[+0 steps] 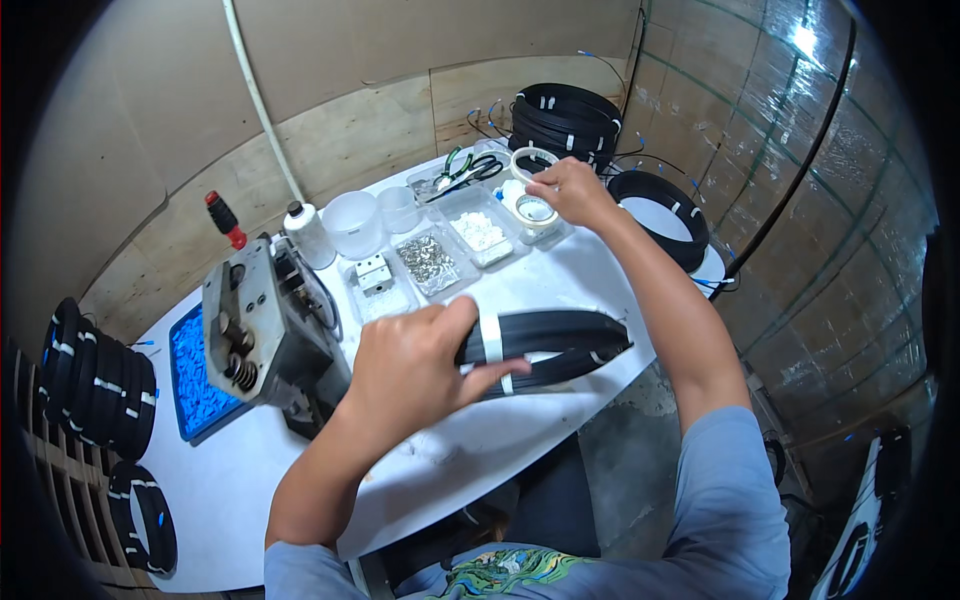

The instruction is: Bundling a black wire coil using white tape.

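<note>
My left hand is closed round a coil of black cable, held tilted above the front of the white table. A white band wraps the coil right beside my thumb. Farther off to the right, my right hand pinches a cream tape roll by its edge. Below it, a second tape roll lies at a clear tub. My wrapped fingers hide part of the coil's left end.
A metal press stands at left, beside a blue tray of small blue parts. Clear boxes hold metal pieces and white pieces. Scissors lie behind them. More cable coils are stacked at the back right.
</note>
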Tool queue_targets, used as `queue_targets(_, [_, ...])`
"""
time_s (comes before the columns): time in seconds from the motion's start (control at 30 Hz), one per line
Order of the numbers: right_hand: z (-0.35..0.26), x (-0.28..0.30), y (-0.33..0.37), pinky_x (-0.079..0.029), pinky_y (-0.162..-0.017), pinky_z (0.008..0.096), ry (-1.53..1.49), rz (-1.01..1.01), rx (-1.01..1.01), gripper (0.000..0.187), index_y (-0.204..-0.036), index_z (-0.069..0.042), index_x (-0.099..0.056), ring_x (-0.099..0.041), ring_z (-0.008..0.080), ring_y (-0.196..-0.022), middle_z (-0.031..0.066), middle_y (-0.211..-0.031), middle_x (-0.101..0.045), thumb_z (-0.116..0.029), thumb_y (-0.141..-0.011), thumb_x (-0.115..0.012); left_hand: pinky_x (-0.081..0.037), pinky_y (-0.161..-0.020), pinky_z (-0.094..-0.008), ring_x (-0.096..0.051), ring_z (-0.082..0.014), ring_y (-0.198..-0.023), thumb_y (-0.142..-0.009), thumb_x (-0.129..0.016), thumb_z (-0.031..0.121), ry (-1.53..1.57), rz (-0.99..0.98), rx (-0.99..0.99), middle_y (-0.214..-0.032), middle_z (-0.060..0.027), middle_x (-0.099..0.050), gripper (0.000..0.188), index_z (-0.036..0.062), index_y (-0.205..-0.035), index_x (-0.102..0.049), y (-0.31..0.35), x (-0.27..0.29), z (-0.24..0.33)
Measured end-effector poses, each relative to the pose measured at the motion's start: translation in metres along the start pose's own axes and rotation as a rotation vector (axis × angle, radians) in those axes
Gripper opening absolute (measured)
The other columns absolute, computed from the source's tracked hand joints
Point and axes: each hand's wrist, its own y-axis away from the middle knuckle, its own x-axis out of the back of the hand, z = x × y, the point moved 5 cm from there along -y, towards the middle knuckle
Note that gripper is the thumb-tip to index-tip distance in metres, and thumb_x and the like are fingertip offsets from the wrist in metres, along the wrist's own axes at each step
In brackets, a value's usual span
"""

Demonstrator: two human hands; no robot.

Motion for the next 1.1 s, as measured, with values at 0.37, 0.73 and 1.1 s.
queue_targets(0.37, [0.080, -0.107, 0.018, -0.049, -0.090, 0.0456, 0.207, -0.455, -0.175, 0.027, -0.096, -0.009, -0.074, -0.063, 0.0350, -0.100, 0.0167, -0.099, -0.070, -0.028, -0.094, -0.055, -0.044, -0.046, -0.0326, -0.056, -0.0240, -0.048, -0.060, -0.090, 0.049, 0.073, -0.112, 0.066, -0.057, -0.0063, -0.051, 0.057, 0.0063, -0.073, -0.055, 0.007, 0.004, -0.002])
queue_targets(0.73, [-0.022, 0.005, 0.089, -0.047, -0.098, 0.0353, -0.918, -0.129, -0.322, 0.046, -0.128, 0.000, -0.061, -0.064, 0.0189, -0.105, 0.0146, -0.114, -0.068, -0.036, -0.105, -0.044, -0.051, -0.055, -0.0410, -0.064, -0.0364, -0.056, -0.074, -0.078, 0.056, 0.095, -0.036, 0.207, -0.054, -0.0148, -0.058, 0.056, 0.0038, -0.078, -0.058, -0.017, -0.006, -0.039])
queue_targets(1.1, [-0.105, 0.024, 0.165, -0.036, -0.109, 0.0337, -0.804, 0.079, -0.254, 0.048, -0.143, -0.013, -0.049, -0.052, 0.0222, -0.125, 0.0142, -0.130, -0.059, -0.041, -0.104, -0.045, -0.050, -0.063, -0.0456, -0.065, -0.0356, -0.066, -0.076, -0.075, 0.059, 0.021, -0.013, 0.236, -0.067, -0.0171, -0.064, 0.061, -0.0009, -0.076, -0.064, -0.021, -0.002, -0.025])
